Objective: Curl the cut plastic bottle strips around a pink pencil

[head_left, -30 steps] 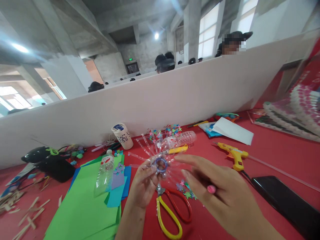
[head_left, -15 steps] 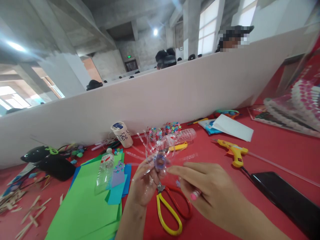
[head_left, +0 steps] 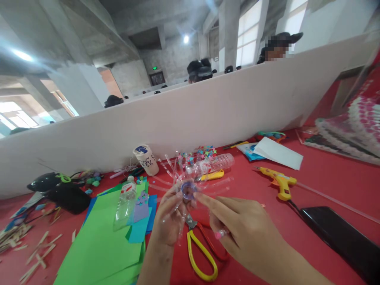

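My left hand [head_left: 170, 215] is closed around a clear plastic bottle piece cut into long strips [head_left: 162, 183], which fan out from its middle. At that middle sits a purple-tinted ring [head_left: 187, 190], facing up toward me. My right hand [head_left: 246, 225] reaches in from the right, its index fingertip touching the ring's right side. A thin stick with a pink end [head_left: 220, 234], pencil-like, is held under its curled fingers. Just below the hands lie scissors [head_left: 203, 257] with one yellow and one red handle, their blades partly covered by the left hand.
Green paper sheets [head_left: 97, 241] with an empty bottle [head_left: 124, 204] lie left. Behind the hands are another bottle [head_left: 219, 161] and a yellow cutter [head_left: 212, 175]. A yellow glue gun [head_left: 279, 182] and black phone [head_left: 335, 233] lie right. A white partition [head_left: 190, 114] borders the red table.
The ring and cut bottle piece have tilted and shifted slightly left. My right hand has followed leftward, its fingertip at the ring, and the pink-ended stick has moved left with it.
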Motion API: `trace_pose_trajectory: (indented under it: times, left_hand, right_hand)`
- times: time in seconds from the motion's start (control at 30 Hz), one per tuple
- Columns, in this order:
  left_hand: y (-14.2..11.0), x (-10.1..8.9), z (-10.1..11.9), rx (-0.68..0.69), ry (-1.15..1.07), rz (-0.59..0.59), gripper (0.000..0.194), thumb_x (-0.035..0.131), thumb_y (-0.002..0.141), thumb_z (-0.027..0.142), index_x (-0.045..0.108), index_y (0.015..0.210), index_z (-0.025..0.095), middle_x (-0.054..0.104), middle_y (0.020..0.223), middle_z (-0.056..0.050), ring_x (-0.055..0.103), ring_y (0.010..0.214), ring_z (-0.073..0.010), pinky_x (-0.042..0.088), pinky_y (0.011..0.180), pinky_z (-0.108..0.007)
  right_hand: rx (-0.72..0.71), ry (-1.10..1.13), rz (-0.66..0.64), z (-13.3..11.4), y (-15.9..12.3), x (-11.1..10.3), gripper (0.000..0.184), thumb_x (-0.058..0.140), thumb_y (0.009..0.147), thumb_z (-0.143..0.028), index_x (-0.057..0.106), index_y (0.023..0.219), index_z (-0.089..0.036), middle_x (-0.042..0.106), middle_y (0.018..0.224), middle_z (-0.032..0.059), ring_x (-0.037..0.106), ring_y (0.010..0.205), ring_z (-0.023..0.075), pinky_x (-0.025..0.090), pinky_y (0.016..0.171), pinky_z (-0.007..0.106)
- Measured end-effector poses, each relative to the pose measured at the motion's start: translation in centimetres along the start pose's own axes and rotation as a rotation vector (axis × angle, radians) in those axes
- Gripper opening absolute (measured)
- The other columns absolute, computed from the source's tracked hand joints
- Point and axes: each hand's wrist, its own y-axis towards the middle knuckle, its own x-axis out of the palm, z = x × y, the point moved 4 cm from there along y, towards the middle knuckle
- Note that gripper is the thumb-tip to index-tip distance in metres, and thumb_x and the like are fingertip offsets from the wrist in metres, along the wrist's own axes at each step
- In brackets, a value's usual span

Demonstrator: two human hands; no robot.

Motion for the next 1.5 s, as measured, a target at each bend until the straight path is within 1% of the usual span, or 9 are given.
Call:
trace_pose_trajectory:
  times: [0.13, 0.27, 0.37, 0.57, 0.73, 0.87, 0.97, 1.27, 1.5]
  left_hand:
    - [-0.07, -0.21, 0.17, 0.026, 0.066, -0.02, 0.02, 0.067, 0.068, 0.02, 0.071, 0.087, 0.012, 0.072, 0.085, -0.009, 0.066, 0.078, -0.0167, 0.052, 0.066, -0.021]
    - [-0.03, -0.21, 0.24, 0.027, 0.097, -0.039, 0.031, 0.066, 0.068, 0.021, 0.068, 0.098, 0.014, 0.072, 0.087, -0.01, 0.066, 0.081, -0.0205, 0.053, 0.066, -0.025]
    - [0.04, -0.22, 0.29, 0.039, 0.071, -0.04, 0.035, 0.069, 0.065, 0.02, 0.068, 0.099, 0.015, 0.072, 0.084, -0.008, 0.066, 0.077, -0.018, 0.052, 0.062, -0.022]
    - [0.08, -0.27, 0.23, 0.042, 0.067, -0.085, 0.028, 0.069, 0.068, 0.018, 0.071, 0.096, 0.014, 0.072, 0.088, -0.008, 0.066, 0.073, -0.0148, 0.052, 0.063, -0.02]
    - [-0.07, -0.3, 0.31, 0.051, 0.063, -0.081, 0.03, 0.07, 0.066, 0.02, 0.071, 0.096, 0.014, 0.072, 0.088, -0.008, 0.066, 0.077, -0.0159, 0.052, 0.065, -0.02]
    - [-0.04, -0.44, 0.23, 0.052, 0.09, -0.075, 0.032, 0.07, 0.067, 0.022, 0.07, 0.097, 0.013, 0.072, 0.089, -0.01, 0.067, 0.08, -0.0194, 0.053, 0.069, -0.026]
    - [0.1, -0.51, 0.23, 0.057, 0.091, -0.061, 0.032, 0.071, 0.065, 0.024, 0.07, 0.095, 0.013, 0.072, 0.089, -0.01, 0.067, 0.08, -0.0204, 0.053, 0.07, -0.027]
    - [0.2, -0.52, 0.23, 0.054, 0.02, -0.009, 0.028, 0.075, 0.06, 0.018, 0.072, 0.088, 0.016, 0.073, 0.081, -0.006, 0.067, 0.071, -0.013, 0.051, 0.064, -0.017]
    - [0.0, -0.3, 0.37, 0.062, 0.082, -0.024, 0.027, 0.073, 0.063, 0.022, 0.072, 0.088, 0.015, 0.073, 0.082, -0.008, 0.067, 0.071, -0.0168, 0.053, 0.063, -0.024]
  right_hand:
    - [-0.011, 0.059, 0.015, -0.13, 0.04, -0.01, 0.048, 0.041, 0.065, -0.001, 0.061, 0.108, -0.01, 0.062, 0.062, 0.0001, 0.051, 0.051, 0.0122, 0.036, 0.05, 0.023]
    - [-0.025, 0.087, 0.047, -0.27, -0.05, 0.03, 0.046, 0.041, 0.068, -0.002, 0.058, 0.11, -0.011, 0.062, 0.062, -0.0002, 0.052, 0.052, 0.0115, 0.037, 0.052, 0.022]
    - [-0.021, 0.082, 0.045, -0.29, -0.1, 0.15, 0.048, 0.04, 0.069, -0.002, 0.056, 0.113, -0.011, 0.062, 0.062, -0.0004, 0.052, 0.052, 0.0114, 0.038, 0.052, 0.022]
    - [-0.017, 0.076, 0.047, -0.34, -0.07, 0.11, 0.045, 0.038, 0.073, -0.003, 0.056, 0.114, -0.011, 0.059, 0.058, -0.0013, 0.05, 0.049, 0.0112, 0.037, 0.05, 0.022]
    - [-0.056, 0.068, 0.068, -0.49, -0.04, 0.14, 0.044, 0.038, 0.07, -0.002, 0.057, 0.11, -0.009, 0.062, 0.061, -0.0004, 0.052, 0.05, 0.0118, 0.038, 0.05, 0.023]
    - [-0.058, 0.043, 0.073, -0.48, -0.14, 0.41, 0.046, 0.038, 0.068, -0.001, 0.057, 0.11, -0.008, 0.062, 0.062, -0.0004, 0.053, 0.051, 0.0119, 0.038, 0.05, 0.023]
    - [-0.059, 0.028, 0.074, -0.51, -0.17, 0.57, 0.048, 0.038, 0.066, -0.001, 0.058, 0.11, -0.008, 0.062, 0.061, -0.0005, 0.052, 0.05, 0.0119, 0.037, 0.048, 0.023]
    - [-0.032, 0.002, 0.048, -0.4, -0.17, 0.93, 0.053, 0.041, 0.064, 0.0, 0.057, 0.113, -0.01, 0.064, 0.062, 0.0004, 0.052, 0.049, 0.0113, 0.037, 0.049, 0.022]
    - [0.051, 0.137, 0.019, -0.1, 0.04, 0.46, 0.049, 0.039, 0.071, -0.005, 0.053, 0.117, -0.012, 0.059, 0.057, -0.0029, 0.051, 0.047, 0.0107, 0.038, 0.05, 0.021]
